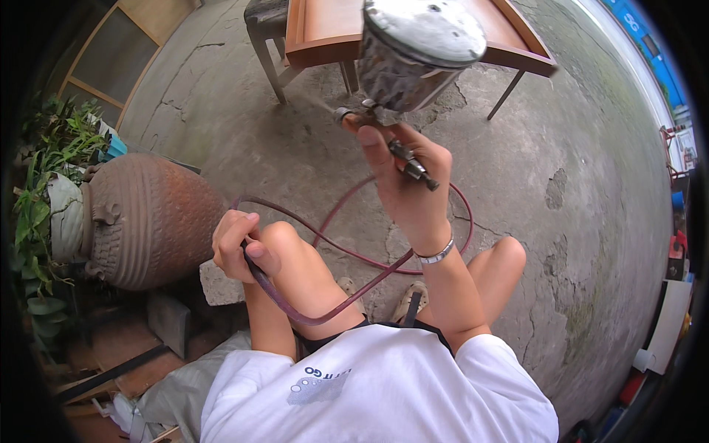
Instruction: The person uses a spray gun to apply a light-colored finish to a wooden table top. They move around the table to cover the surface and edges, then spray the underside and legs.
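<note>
Right hand grips paint-splattered, metal-cupped spray gun, far centre | left hand curls round dark-red rubber hose, near left | spraying seemingly under way, faint mist leftward; coverage left on rimmed reddish-brown wooden panel, far, unclear

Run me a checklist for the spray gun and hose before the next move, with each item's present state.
1. Spray gun gripped: ok, in the right hand.
2. Hose under control: ok, the left hand holds it.
3. Lid over the cup: ok, it covers the top; how tightly it sits cannot be told.
4. Hose free of loops: not ok, it loops and crosses itself beyond the shoes.
5. Hose joined to the gun: cannot tell, the joint is hidden.
6. Hands covered: not ok, both are bare.
</note>
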`<control>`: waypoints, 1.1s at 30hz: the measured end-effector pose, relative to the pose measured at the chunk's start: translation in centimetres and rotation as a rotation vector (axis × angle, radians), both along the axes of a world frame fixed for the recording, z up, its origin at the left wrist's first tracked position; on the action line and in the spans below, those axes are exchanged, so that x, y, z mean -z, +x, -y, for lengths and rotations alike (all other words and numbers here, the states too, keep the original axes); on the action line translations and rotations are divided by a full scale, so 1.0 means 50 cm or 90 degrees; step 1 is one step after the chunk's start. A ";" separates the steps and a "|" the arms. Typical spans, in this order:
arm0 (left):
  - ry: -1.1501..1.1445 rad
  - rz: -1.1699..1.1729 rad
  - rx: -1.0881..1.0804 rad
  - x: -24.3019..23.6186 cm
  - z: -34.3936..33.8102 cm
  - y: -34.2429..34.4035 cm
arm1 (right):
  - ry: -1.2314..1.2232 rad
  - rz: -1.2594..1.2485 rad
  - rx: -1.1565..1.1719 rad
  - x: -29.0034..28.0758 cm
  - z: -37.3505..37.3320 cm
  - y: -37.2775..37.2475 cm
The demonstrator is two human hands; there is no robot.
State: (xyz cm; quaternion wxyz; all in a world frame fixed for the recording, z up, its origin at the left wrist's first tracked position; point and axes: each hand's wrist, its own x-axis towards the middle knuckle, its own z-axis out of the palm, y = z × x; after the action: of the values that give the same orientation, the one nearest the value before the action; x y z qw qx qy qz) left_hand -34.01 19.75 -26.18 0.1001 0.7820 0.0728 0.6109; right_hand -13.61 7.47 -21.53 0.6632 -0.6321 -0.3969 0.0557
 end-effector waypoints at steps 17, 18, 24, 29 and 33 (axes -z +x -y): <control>0.063 -0.022 0.045 0.002 0.012 0.061 | -0.063 0.052 0.337 0.067 0.151 0.172; 0.068 -0.034 0.044 0.000 0.015 0.067 | -0.061 0.046 0.370 0.072 0.172 0.200; 0.097 -0.055 0.072 -0.010 0.056 0.115 | -0.133 0.055 0.534 0.093 0.305 0.377; 0.096 -0.108 0.082 -0.012 0.087 0.141 | -0.149 0.119 0.654 0.098 0.396 0.516; 0.092 -0.143 0.082 -0.019 0.092 0.146 | -0.118 0.164 0.770 0.071 0.453 0.587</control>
State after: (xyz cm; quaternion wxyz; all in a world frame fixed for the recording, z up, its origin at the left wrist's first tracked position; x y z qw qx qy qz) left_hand -26.72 15.16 -25.24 0.0740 0.8535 -0.0109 0.5156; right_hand 15.72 -15.17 -25.09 0.4668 -0.8014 -0.0390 -0.3720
